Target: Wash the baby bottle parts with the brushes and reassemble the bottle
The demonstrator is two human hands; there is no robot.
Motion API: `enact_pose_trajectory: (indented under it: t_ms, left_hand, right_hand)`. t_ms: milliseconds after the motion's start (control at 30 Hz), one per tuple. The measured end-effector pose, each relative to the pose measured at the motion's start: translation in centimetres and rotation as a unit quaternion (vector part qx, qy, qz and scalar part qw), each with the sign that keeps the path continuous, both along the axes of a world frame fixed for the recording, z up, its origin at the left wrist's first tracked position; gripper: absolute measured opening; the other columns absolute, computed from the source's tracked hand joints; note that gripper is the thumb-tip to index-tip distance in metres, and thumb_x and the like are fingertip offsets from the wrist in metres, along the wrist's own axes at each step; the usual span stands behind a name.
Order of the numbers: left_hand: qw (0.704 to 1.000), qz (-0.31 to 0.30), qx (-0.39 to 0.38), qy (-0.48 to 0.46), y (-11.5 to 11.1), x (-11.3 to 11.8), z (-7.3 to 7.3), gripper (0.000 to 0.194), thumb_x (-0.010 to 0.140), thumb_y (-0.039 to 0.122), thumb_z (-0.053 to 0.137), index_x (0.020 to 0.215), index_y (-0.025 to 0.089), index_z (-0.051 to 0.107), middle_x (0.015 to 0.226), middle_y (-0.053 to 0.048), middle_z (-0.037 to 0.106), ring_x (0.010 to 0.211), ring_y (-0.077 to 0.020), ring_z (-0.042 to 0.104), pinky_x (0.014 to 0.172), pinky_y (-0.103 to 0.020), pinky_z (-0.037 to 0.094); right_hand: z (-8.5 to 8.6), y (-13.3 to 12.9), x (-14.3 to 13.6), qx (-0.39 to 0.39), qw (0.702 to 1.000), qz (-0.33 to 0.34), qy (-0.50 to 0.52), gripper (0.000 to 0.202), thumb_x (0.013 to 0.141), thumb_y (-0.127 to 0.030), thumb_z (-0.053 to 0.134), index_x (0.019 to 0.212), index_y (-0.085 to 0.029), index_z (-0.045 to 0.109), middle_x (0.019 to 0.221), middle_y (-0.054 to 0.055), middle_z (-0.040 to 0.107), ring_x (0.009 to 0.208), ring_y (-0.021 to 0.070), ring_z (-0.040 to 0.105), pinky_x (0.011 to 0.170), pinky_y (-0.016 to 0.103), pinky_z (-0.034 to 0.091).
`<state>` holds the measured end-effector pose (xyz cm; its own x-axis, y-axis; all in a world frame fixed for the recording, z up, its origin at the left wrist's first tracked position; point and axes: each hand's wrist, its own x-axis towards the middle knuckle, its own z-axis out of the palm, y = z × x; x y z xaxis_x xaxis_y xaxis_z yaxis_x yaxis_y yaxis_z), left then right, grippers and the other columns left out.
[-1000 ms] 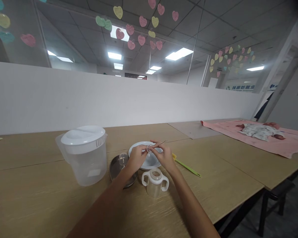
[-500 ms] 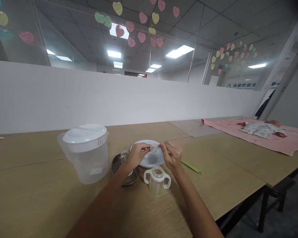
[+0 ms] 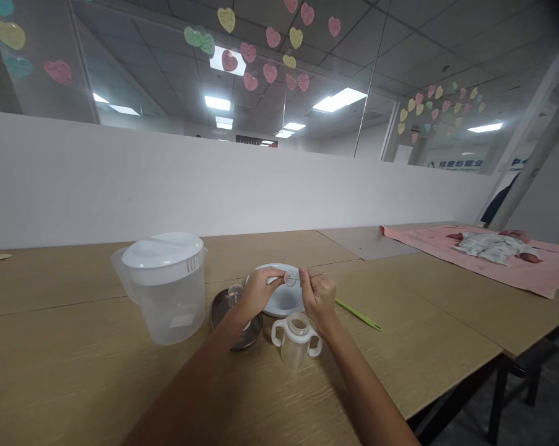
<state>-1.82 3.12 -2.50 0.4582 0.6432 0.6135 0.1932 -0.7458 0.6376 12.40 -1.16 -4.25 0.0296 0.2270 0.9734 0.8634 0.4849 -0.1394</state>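
The two-handled cup [image 3: 295, 350] stands uncovered on the counter [image 3: 75, 371], nearest the person. A dark metal tray [image 3: 218, 311] lies to its left. Beyond the cup, the left hand [image 3: 259, 293] grips a small clear round part [image 3: 290, 279] in its fingers, above the white bowl [image 3: 283, 304]. The right hand [image 3: 319, 298] has its fingers closed on a thin rod [image 3: 324, 274] aligned with that part. Farther right, a doll [image 3: 481, 246] lies on a pink cloth [image 3: 539, 276].

The round piece [image 3: 289, 279] looks plastic, the tray [image 3: 220, 311] metal.
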Motion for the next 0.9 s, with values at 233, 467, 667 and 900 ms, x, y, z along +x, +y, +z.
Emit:
enact_pose_trajectory:
  t_ms: [233, 467, 667, 900]
  left_hand:
    - [1.000, -0.022, 0.012, 0.001, -0.4, 0.3, 0.0, 0.027, 0.086, 0.035, 0.049, 0.087, 0.020, 0.072, 0.092, -0.005, 0.072, 0.086, -0.0180, 0.063, 0.080, -0.027, 0.046]
    - [0.996, -0.031, 0.023, 0.078, -0.1, -0.3, -0.7, 0.022, 0.084, 0.030, 0.053, 0.090, 0.020, 0.072, 0.086, -0.004, 0.071, 0.077, -0.0160, 0.062, 0.074, -0.026, 0.046]
    - [0.998, -0.022, 0.046, 0.040, -0.7, 0.5, -0.8, 0.022, 0.084, 0.029, 0.053, 0.086, 0.019, 0.073, 0.084, -0.005, 0.071, 0.078, -0.0166, 0.063, 0.075, -0.027, 0.046]
    - [0.998, -0.019, 0.057, 0.018, -2.0, 0.8, 0.1, 0.021, 0.083, 0.028, 0.054, 0.079, 0.018, 0.073, 0.082, -0.005, 0.072, 0.075, -0.0168, 0.064, 0.072, -0.027, 0.047]
  right_hand:
    - [0.0, 0.0, 0.2, -0.064, 0.998, 0.014, -0.005, 0.043, 0.092, -0.026, 0.038, 0.053, -0.016, 0.053, 0.049, 0.001, 0.054, 0.045, 0.0080, 0.047, 0.050, 0.023, 0.027]
    - [0.0, -0.3, 1.0, -0.023, 0.994, -0.052, 0.090, 0.053, 0.091, -0.035, 0.039, 0.041, -0.016, 0.040, 0.037, -0.004, 0.035, 0.037, 0.0053, 0.029, 0.045, 0.024, 0.020]
    - [-1.5, 0.7, 1.5, -0.005, 0.991, -0.041, 0.129, 0.054, 0.094, -0.038, 0.027, 0.046, -0.017, 0.040, 0.041, -0.001, 0.040, 0.040, 0.0076, 0.036, 0.046, 0.025, 0.023]
    - [-1.7, 1.1, 0.5, -0.060, 0.987, 0.052, 0.142, 0.055, 0.093, -0.043, 0.028, 0.044, -0.019, 0.036, 0.040, -0.003, 0.037, 0.038, 0.0074, 0.034, 0.043, 0.024, 0.024]
